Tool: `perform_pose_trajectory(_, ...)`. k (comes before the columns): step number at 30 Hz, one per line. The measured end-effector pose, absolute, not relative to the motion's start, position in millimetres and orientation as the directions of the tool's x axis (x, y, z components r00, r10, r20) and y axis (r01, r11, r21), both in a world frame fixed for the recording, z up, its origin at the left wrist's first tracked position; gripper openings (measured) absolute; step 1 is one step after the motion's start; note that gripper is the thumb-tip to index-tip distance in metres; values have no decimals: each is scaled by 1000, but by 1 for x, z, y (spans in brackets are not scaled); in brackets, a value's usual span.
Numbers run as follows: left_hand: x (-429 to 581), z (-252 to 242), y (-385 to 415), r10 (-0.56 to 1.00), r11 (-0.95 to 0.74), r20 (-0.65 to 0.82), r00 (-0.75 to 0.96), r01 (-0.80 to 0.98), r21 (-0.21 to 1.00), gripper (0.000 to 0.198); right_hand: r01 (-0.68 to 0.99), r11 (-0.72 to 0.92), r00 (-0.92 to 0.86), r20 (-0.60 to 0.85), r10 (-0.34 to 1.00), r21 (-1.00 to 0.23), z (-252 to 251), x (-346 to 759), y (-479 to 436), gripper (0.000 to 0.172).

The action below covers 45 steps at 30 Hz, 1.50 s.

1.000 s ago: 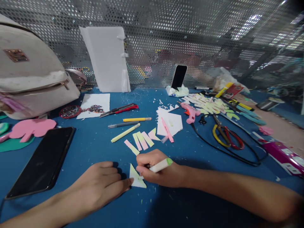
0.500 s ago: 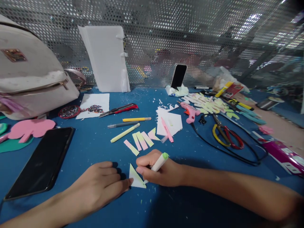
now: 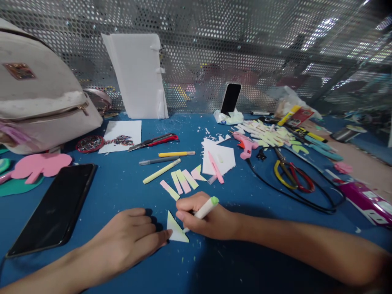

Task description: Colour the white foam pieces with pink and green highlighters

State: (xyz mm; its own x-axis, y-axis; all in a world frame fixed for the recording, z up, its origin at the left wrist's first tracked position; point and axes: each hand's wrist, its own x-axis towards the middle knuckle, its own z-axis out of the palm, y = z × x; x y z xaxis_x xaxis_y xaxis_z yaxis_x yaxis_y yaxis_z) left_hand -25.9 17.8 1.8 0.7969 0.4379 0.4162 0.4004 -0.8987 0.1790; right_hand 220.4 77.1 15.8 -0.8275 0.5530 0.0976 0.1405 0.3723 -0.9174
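Note:
My right hand is closed around a white marker with a green end. Its tip meets the slanted right edge of a small white triangular piece, tinted pale green along that side. My left hand lies on the table with its fingers curled, and its thumb tip presses the left corner of the triangle down. Just beyond my hands are several pink-and-green strips and a notched piece in the same colours.
Behind lie yellow, grey and lime markers, a utility knife and white paper under a pink marker. To the right are a pink glue gun, its cable and pliers. A phone and backpack stand left.
The marker's tip has shifted slightly up and left along the triangle's slanted edge, with my right hand. My left hand and the triangle stay in place.

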Motion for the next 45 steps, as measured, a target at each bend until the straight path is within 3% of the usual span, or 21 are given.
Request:
perform_pose_trajectory(3, -27, 2, 18, 437, -899, 404, 804, 397, 184, 23, 149, 364, -806, 101, 584, -920, 15, 220, 77, 37)
perform_pose_trajectory(7, -26, 5, 17, 432, -902, 417, 800, 385, 197, 22, 115, 353, -872, 76, 484, -929, 16, 221, 79, 39)
perform_pose_trajectory(12, -24, 7, 18, 434, -901, 415, 800, 391, 188, 24, 148, 332, -822, 71, 565, -932, 18, 221, 79, 39)
perform_pose_trajectory(16, -23, 6, 19, 433, -901, 429, 793, 390, 190, 23, 111, 322, -876, 61, 478, -940, 18, 221, 79, 38)
perform_pose_trajectory(21, -25, 3, 19, 435, -900, 423, 795, 388, 197, 23, 170, 326, -810, 57, 584, -930, 16, 220, 78, 36)
perform_pose_trajectory(25, -26, 4, 19, 437, -899, 417, 797, 395, 189, 23, 63, 222, -865, 58, 499, -973, 14, 222, 80, 44)
perform_pose_trajectory(29, -25, 8, 19, 438, -899, 411, 800, 393, 194, 26, -84, 83, -816, 117, 567, -993, 12, 224, 82, 40)
perform_pose_trajectory(35, -22, 10, 19, 439, -898, 437, 786, 395, 191, 27, 72, 254, -686, 137, 714, -965, 17, 223, 79, 9)
perform_pose_trajectory(41, -24, 10, 19, 438, -899, 416, 797, 391, 198, 27, 81, 304, -755, 141, 640, -949, 18, 228, 80, 32)
perform_pose_trajectory(45, -24, 8, 19, 439, -899, 422, 794, 392, 196, 26, 181, 327, -712, 105, 694, -928, 16, 226, 80, 20)
